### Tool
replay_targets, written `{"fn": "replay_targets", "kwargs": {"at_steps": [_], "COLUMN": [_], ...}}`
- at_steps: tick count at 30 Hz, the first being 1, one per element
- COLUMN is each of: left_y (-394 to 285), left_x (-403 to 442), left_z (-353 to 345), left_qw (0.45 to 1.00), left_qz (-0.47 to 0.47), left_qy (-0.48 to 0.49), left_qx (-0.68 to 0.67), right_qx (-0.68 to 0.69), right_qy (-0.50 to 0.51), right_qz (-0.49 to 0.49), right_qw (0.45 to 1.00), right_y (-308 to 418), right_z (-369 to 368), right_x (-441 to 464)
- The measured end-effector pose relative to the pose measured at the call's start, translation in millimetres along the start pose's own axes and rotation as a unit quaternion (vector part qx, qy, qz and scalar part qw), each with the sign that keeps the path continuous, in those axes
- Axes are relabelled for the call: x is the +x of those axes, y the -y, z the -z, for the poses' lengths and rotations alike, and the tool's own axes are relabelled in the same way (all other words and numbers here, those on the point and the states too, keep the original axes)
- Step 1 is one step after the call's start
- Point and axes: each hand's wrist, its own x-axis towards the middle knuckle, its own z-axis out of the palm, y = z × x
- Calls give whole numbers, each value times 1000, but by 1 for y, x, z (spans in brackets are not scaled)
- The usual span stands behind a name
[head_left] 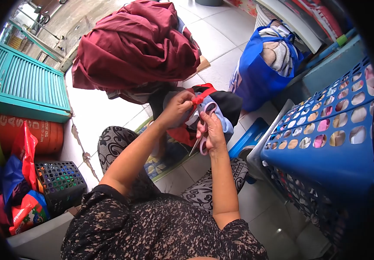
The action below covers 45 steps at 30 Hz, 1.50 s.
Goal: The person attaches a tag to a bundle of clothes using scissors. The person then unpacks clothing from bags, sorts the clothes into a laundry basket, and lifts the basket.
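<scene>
My left hand [179,107] is closed, its fingers pinched on a red fabric strip [208,92] that looks bunched near the fingertips. Close beside it, my right hand [213,132] is wrapped round a pair of scissors [211,106] with pale pink handles. A metal blade points down toward my lap. Beneath both hands lies a pile of cloth in black, red and light blue [227,124]. Part of the pile is hidden by my hands and forearms.
Ahead sits a large maroon cloth bundle [137,45]. To the right are a blue bag [258,65] stuffed with fabric and a blue laundry basket [321,151]. A red gas cylinder [48,135] and a black crate [61,184] stand at left, below teal shutters [24,80].
</scene>
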Motion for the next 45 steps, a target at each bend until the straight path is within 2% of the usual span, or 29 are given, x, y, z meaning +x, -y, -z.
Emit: {"fn": "replay_targets", "kwargs": {"at_steps": [3, 6, 9, 12, 13, 16, 17, 20, 21, 25, 34, 37, 43, 45], "left_y": [-1, 7, 9, -14, -19, -32, -36, -45, -49, -46, -42, -34, -36, -41], "left_x": [-4, 2, 3, -7, -10, -14, -14, -14, -13, -11, -10, -9, -9, -10], "left_z": [-5, -5, -3, 0, 1, 0, -1, -2, -2, -3, -1, 2, 2, 3], "left_qw": [991, 991, 996, 991, 981, 978, 977, 969, 966, 959, 965, 973, 973, 973], "left_qz": [11, -2, -22, 5, -21, 72, 89, 128, 132, 133, 137, 126, 114, 107], "left_qy": [11, 18, 16, -18, -23, -20, -25, -36, -35, -49, -45, -35, -30, -29], "left_qx": [-133, -132, -80, 134, 190, 195, 194, 207, 219, 244, 217, 189, 201, 201], "right_qx": [15, 25, 8, -187, -267, -506, -516, -625, -632, -689, -676, -632, -656, -680], "right_qy": [20, 27, 18, -52, -94, -194, -193, -217, -217, -226, -214, -200, -158, -155], "right_qz": [-37, -49, -30, 44, 51, 138, 208, 176, 140, 169, 165, 136, 187, 191], "right_qw": [999, 998, 999, 980, 958, 829, 808, 728, 731, 668, 686, 736, 714, 691], "right_y": [0, 0, -1, 8, 11, 18, 13, 7, 7, 7, 11, 11, 19, 22], "right_z": [7, 9, 8, -3, -2, -16, -15, -18, -21, -27, -30, -21, -20, -20], "right_x": [3, 5, 4, -9, -14, -34, -34, -39, -38, -34, -31, -25, -22, -20]}}
